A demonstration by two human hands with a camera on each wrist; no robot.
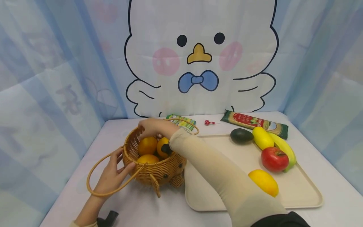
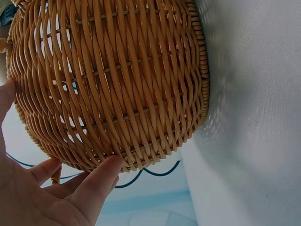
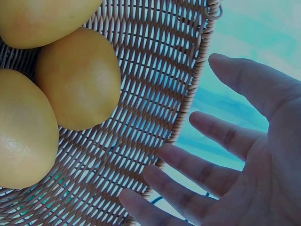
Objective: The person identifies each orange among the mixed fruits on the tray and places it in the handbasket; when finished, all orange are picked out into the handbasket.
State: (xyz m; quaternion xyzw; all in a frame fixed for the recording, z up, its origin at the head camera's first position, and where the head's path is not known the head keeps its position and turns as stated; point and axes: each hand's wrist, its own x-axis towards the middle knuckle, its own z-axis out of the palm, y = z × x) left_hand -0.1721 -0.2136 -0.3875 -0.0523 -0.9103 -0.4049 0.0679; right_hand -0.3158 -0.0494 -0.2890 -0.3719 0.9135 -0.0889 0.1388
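Note:
A round wicker basket (image 1: 158,170) with looped handles holds three smooth, rounded yellow-orange fruits (image 1: 147,146). My left hand (image 1: 113,176) rests against the basket's left side; one handle loop hangs round that wrist. Its fingers lie fairly straight on the weave in the left wrist view. Over the basket's far rim is my right hand (image 1: 154,126), its back toward the head view. Spread, relaxed fingers of this hand (image 3: 235,174) show beside the rim in the right wrist view. They hold nothing, and the fruits (image 3: 80,80) lie apart from them.
Right of the basket, a beige tray (image 1: 210,195) bears an avocado (image 1: 241,136), a lemon (image 1: 262,138), bananas (image 1: 286,151), a red apple (image 1: 274,159) and a yellow mango-like fruit (image 1: 263,182). Behind lie a green packet (image 1: 184,122), a lollipop (image 1: 208,122) and a long noodle-type package (image 1: 249,121).

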